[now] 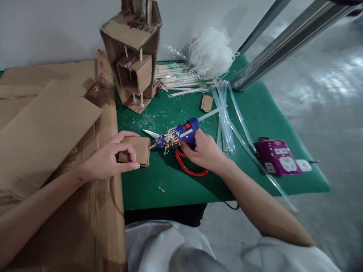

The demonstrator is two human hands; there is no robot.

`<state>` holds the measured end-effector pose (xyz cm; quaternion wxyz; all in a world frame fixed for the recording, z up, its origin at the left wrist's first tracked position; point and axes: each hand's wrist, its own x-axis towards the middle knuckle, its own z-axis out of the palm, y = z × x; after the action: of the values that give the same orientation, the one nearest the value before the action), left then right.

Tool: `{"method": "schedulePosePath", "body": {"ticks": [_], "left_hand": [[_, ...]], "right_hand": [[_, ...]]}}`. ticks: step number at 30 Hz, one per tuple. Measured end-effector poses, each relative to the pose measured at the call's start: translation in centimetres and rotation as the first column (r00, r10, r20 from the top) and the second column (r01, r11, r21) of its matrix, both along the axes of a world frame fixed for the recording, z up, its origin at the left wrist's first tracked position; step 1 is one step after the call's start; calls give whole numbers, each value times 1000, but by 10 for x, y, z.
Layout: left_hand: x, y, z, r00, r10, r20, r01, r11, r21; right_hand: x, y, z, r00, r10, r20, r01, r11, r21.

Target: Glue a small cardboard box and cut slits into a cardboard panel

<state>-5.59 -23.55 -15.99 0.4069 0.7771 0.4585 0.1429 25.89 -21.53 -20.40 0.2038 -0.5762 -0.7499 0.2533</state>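
Note:
My right hand [206, 153] is closed around the handle of a blue hot glue gun [189, 133], which has a clear glue stick [212, 112] poking out of its back and wood-coloured shreds stuck along its barrel. The nozzle points left and meets or nearly meets the right edge of a small folded cardboard piece [139, 148]. My left hand [109, 158] grips that piece from the left, thumb at its near edge and fingers over the top and far side. Under the glue gun lie scissors with red handles [193, 173], their blades partly covered.
A tall cardboard structure [141, 32] stands behind my hands. Cardboard sheets [42, 132] cover the left. White string [211, 53], wrapped wooden sticks [181, 79], glue sticks [227, 132], a cardboard scrap [207, 103] and a purple box [279, 156] lie on the green table [170, 192]. A metal post [283, 41] rises at right.

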Motion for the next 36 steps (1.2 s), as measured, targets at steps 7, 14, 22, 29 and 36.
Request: {"method": "schedulePosePath", "body": {"ticks": [7, 14, 22, 29, 36], "left_hand": [[0, -1, 0, 1000, 11, -8, -11, 1000, -8], [0, 0, 0, 1000, 7, -15, -7, 1000, 4], [0, 0, 1, 1000, 3, 6, -3, 1000, -11], [-2, 0, -1, 1000, -10, 3, 10, 1000, 11], [0, -1, 0, 1000, 6, -10, -6, 1000, -11]], "right_hand": [[2, 0, -2, 1000, 4, -4, -4, 1000, 21], [3, 0, -2, 1000, 7, -6, -7, 1000, 21], [2, 1, -1, 1000, 3, 5, -3, 1000, 13], [2, 2, -3, 1000, 5, 14, -6, 998, 64], [3, 3, -3, 1000, 17, 18, -19, 997, 74]]}}
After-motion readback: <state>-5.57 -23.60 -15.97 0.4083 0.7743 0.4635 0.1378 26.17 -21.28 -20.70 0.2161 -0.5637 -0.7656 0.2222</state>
